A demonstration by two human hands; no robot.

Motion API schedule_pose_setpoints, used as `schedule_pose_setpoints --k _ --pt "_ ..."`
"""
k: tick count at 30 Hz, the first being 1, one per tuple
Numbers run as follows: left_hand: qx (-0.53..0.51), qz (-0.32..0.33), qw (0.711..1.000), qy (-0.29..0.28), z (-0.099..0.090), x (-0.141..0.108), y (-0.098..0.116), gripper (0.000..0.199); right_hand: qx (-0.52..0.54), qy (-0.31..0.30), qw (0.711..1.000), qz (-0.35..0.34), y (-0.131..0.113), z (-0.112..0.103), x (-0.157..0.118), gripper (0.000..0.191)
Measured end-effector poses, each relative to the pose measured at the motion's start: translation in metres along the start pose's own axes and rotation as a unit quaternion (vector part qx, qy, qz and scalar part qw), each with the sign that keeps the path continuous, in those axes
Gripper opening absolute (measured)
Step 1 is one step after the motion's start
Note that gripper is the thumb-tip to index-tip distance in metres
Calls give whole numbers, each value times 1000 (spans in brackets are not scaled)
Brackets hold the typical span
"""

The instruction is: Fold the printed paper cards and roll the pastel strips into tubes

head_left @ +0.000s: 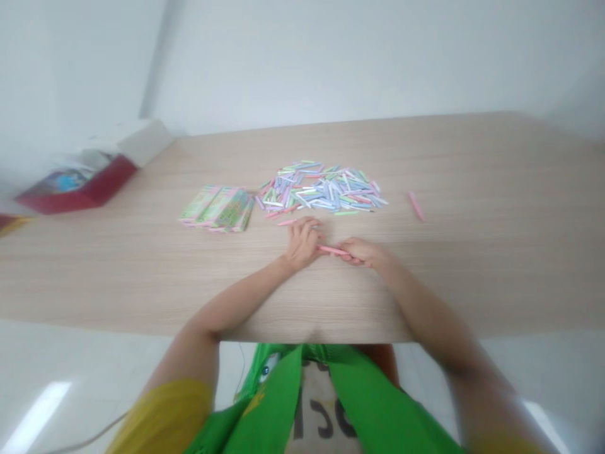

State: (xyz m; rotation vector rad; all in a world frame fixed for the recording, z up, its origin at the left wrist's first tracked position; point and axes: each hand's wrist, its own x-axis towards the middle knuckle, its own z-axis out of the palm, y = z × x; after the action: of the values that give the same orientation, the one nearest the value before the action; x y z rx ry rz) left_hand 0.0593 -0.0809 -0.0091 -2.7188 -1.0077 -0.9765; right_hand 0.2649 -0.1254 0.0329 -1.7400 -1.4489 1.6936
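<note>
A slim pink pen [332,250] lies level between my two hands, just above the wood-grain table [302,296]. My right hand [363,251] is closed round its right end, fingers pinched together. At its left end, the thumb side of my left hand [302,244] grips it, the fingers bent and pointing down; the pen's tip is hidden there. Another pink pen [285,222] sits by the left fingertips, partly covered by them. Beyond the hands spreads a loose pile of pastel pens or pen parts [331,189] in pink, blue, green, white and lilac.
A single pink pen [416,206] lies apart on the right. Left of the pile are stacked green-and-pink printed packets [217,208]. A dark red box [94,188] with plastic-wrapped contents stands at the far left, against the white wall [331,63].
</note>
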Motion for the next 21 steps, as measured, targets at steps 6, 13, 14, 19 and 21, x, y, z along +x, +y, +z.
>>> schedule_pose_setpoints --k 6,13,14,19,21 --pt "-8 37 999 -33 -9 -6 1 63 52 -1 998 39 -4 0 -3 34" --pt "-38 118 985 -120 0 1 -4 30 64 -18 997 29 2 0 -1 35" --pt "-34 124 986 -110 0 1 -5 29 63 -21 998 24 2 0 -1 35" --pt "-3 129 989 -70 -8 1 -5 27 70 -35 996 32 3 0 1 29" --pt "18 132 990 -51 -9 0 -3 26 78 -44 995 42 4 -1 2 29"
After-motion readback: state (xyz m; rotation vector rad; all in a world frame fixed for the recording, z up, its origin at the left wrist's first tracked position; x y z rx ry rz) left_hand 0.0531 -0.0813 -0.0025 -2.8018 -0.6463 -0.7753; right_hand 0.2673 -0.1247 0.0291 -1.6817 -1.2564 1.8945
